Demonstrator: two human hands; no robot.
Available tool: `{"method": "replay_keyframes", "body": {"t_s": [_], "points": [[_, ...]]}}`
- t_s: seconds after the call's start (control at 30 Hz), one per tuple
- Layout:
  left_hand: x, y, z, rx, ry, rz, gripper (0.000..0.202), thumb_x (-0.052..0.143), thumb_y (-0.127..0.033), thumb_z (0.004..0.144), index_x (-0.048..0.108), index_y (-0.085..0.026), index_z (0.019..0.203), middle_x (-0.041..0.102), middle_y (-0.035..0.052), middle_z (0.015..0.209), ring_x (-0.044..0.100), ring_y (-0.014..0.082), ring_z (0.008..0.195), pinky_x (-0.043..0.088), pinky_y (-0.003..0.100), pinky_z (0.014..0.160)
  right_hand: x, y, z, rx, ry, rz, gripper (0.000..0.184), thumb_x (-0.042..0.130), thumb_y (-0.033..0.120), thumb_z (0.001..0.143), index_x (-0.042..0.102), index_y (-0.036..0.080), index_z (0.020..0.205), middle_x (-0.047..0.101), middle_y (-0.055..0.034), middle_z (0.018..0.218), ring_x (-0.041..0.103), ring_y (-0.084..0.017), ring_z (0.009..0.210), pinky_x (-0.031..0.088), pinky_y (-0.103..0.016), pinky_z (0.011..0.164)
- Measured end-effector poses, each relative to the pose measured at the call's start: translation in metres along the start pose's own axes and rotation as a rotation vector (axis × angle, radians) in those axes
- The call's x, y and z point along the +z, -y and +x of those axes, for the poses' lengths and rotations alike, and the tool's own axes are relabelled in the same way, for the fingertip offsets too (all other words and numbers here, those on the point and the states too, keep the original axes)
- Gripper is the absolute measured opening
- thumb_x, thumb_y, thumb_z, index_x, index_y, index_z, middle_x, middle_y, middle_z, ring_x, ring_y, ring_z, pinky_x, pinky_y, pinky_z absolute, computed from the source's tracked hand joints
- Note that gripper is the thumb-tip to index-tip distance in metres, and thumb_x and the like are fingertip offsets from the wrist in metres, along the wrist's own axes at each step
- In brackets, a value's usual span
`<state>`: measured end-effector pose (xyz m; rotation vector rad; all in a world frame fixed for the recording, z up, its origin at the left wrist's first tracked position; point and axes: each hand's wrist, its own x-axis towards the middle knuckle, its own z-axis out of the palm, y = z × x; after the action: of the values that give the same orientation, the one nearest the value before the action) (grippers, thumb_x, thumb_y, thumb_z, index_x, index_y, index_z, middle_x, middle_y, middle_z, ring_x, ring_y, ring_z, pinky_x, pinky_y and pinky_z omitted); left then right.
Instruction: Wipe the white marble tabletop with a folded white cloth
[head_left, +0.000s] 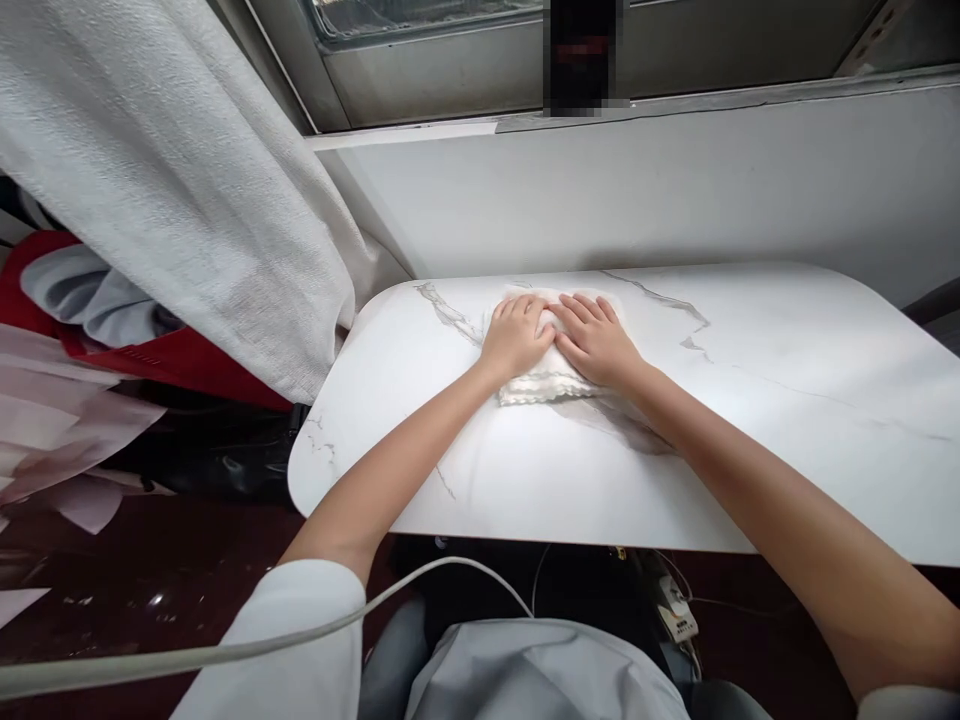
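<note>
The cloth (534, 388), white and folded in layers, lies on the table (390, 430) near the far edge and left of centre. The left grip (517, 338) is released: palm down on the cloth, fingers extended forward and angled inward. The right grip (596, 342) is likewise released, palm down on the cloth, fingers extended forward and angled left. The two thumbs point toward each other; contact between them cannot be confirmed. The layered edge of the cloth projects on the near side of both grips. The table is white with grey veining and rounded corners; its far edge runs along the wall (600, 205). A curtain (187, 180) hangs beside its left end. A white cable (300, 632) crosses in front of the left sleeve (300, 590).
</note>
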<state>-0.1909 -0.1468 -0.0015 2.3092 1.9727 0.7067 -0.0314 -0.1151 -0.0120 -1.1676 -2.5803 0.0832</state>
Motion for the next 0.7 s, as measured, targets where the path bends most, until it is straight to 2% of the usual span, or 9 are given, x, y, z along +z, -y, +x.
{"method": "replay_keyframes", "body": {"t_s": [0.17,0.37,0.53,0.7], "points": [[0.014,0.012,0.044,-0.011,-0.027,-0.019,0.029,0.048,-0.022,0.092,0.061,-0.017,0.117,0.064,0.01,0.128,0.055,0.0257,0.123,0.034,0.04,0.113,0.002,-0.025,0.035,0.044,0.016,0.03,0.057,0.029,0.036,0.099,0.044,0.014,0.149,0.04,-0.0115,0.157,0.031,-0.029,0.147,0.018,-0.053,0.121],[0.026,0.016,0.079,0.011,-0.025,-0.01,0.028,0.047,-0.022,0.091,0.061,-0.017,0.115,0.065,0.0103,0.125,0.056,0.0269,0.121,0.035,0.041,0.111,0.009,-0.056,0.061,0.031,-0.029,0.062,0.056,0.031,0.035,0.098,0.046,0.015,0.147,0.042,-0.0119,0.156,0.033,-0.03,0.145,0.019,-0.056,0.119],[0.031,0.012,0.1,0.013,0.01,0.023,0.031,0.043,-0.022,0.092,0.061,-0.017,0.117,0.065,0.0113,0.122,0.056,0.0269,0.119,0.035,0.041,0.111,0.01,-0.076,0.072,0.036,-0.048,0.082,0.055,0.029,0.036,0.098,0.047,0.018,0.147,0.044,-0.011,0.155,0.034,-0.03,0.144,0.019,-0.055,0.118],[0.035,0.009,0.106,0.012,0.004,0.039,0.032,0.043,-0.022,0.092,0.061,-0.016,0.118,0.064,0.0121,0.123,0.056,0.0276,0.119,0.036,0.041,0.11,0.01,-0.08,0.073,0.056,-0.057,0.083,0.055,0.029,0.036,0.098,0.048,0.018,0.147,0.044,-0.0098,0.154,0.034,-0.029,0.143,0.018,-0.053,0.118]]}}
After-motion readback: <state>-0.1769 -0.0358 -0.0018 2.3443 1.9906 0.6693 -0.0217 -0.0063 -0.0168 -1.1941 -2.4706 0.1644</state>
